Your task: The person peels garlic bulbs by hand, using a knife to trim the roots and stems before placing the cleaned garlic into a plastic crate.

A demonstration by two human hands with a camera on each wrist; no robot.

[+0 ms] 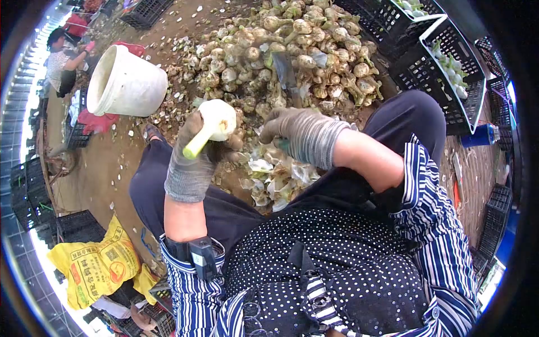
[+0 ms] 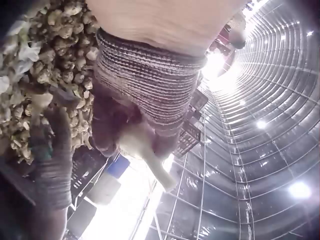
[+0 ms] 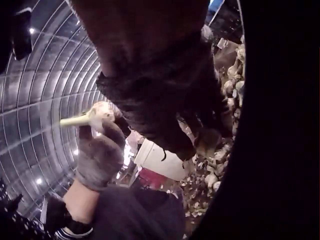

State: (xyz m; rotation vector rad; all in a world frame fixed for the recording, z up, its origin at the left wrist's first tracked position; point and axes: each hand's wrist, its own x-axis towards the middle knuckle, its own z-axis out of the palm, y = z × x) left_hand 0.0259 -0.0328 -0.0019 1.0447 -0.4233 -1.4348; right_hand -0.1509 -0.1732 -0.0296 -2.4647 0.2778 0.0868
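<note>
My left hand [image 1: 193,160], in a grey knit glove, grips a white peeled garlic bulb [image 1: 220,119], whose short pale-green stem points down toward me. The same bulb [image 3: 102,111] shows in the right wrist view, with the gloved fingers around its base. My right hand [image 1: 306,137], gloved too, hovers just right of the bulb with bent fingers, in front of a heap of unpeeled garlic [image 1: 331,50]. Papery white skins [image 1: 275,180] lie below it, between my legs. I cannot tell whether the right fingers hold anything.
A white bucket [image 1: 135,84] leans at the left. Black crates [image 1: 404,67] at the right hold peeled bulbs. A yellow printed sack [image 1: 104,267] lies lower left, and a blue bottle [image 1: 480,136] stands right. Another person [image 1: 60,64] sits far left.
</note>
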